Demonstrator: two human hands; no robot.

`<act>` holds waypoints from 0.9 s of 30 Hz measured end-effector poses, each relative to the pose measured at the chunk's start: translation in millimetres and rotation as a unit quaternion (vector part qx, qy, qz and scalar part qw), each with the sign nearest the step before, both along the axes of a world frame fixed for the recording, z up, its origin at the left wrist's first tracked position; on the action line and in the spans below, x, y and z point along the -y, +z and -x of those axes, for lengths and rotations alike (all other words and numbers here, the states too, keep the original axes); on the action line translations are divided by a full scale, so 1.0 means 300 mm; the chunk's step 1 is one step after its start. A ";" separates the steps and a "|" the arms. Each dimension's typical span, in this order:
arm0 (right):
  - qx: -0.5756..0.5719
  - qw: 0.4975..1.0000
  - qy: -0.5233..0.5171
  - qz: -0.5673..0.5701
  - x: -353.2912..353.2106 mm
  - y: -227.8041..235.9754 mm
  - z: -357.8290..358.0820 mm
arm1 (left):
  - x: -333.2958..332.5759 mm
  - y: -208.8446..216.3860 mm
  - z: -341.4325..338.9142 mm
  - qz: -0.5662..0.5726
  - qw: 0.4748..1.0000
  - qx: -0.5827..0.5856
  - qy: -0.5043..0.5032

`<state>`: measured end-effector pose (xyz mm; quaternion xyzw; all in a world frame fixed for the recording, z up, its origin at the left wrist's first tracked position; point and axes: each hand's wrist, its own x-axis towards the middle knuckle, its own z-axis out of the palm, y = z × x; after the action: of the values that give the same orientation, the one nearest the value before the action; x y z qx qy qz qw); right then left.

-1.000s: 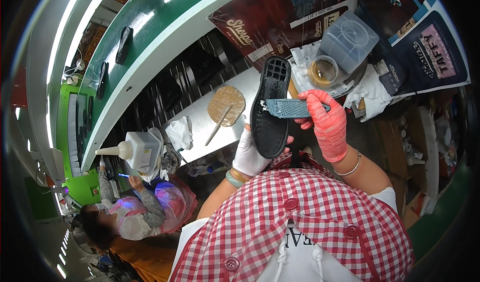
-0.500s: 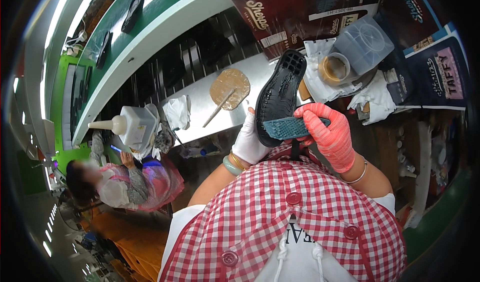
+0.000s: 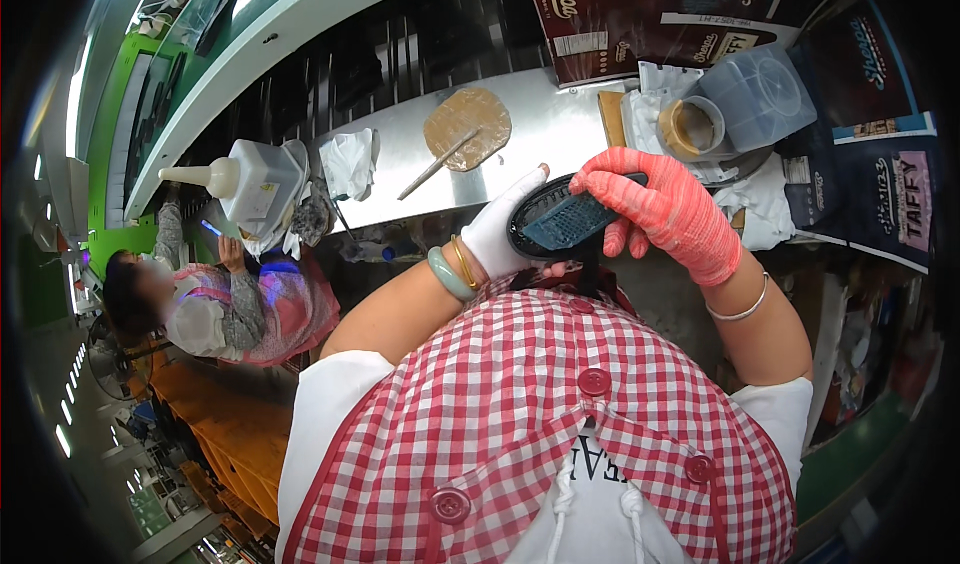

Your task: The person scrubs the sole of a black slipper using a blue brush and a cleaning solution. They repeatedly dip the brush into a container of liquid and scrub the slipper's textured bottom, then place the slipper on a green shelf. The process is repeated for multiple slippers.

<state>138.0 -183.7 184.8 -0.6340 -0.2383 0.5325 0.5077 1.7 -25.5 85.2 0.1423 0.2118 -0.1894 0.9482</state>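
A black shoe sole (image 3: 519, 223) is tilted close to my apron, seen foreshortened with its heel end towards me. My left hand (image 3: 503, 226), in a white glove with bare fingertips, grips the sole's left edge, its thumb pointing up. A blue-green textured pad (image 3: 562, 226) lies at the sole's heel hollow. My right hand (image 3: 665, 212), in a pink-red glove, is closed over the pad's upper right end with bent fingers. Those fingers hide part of the pad and of the sole's right side.
A metal bench (image 3: 540, 129) holds a tan round patch (image 3: 465, 124) with a stick (image 3: 440, 164) on it. White cloth (image 3: 349, 164) and a spouted bottle (image 3: 255, 179) stand left. A clear plastic container (image 3: 757, 97) and tape roll (image 3: 690, 129) sit right. Another person (image 3: 235, 309) works at left.
The sole has tipped from upright to strongly foreshortened. The pad has moved up with it, and my right hand has shifted up over the pad's end. My view has shifted slightly.
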 end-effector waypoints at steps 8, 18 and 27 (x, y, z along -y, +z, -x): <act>0.016 0.998 0.060 0.017 -0.050 0.010 -0.014 | -0.055 0.001 0.003 -0.127 0.989 -0.001 -0.071; 0.039 0.995 0.086 0.039 -0.007 0.008 -0.063 | -0.124 0.007 -0.011 -0.056 0.990 -0.062 -0.113; 0.072 0.991 0.096 0.061 0.055 0.035 -0.104 | -0.146 0.026 -0.019 -0.168 0.975 -0.045 -0.137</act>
<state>169.2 -200.3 195.4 -0.6745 -0.3017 0.5452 0.3960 7.3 18.4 93.1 0.3188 0.2614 -0.2851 0.8653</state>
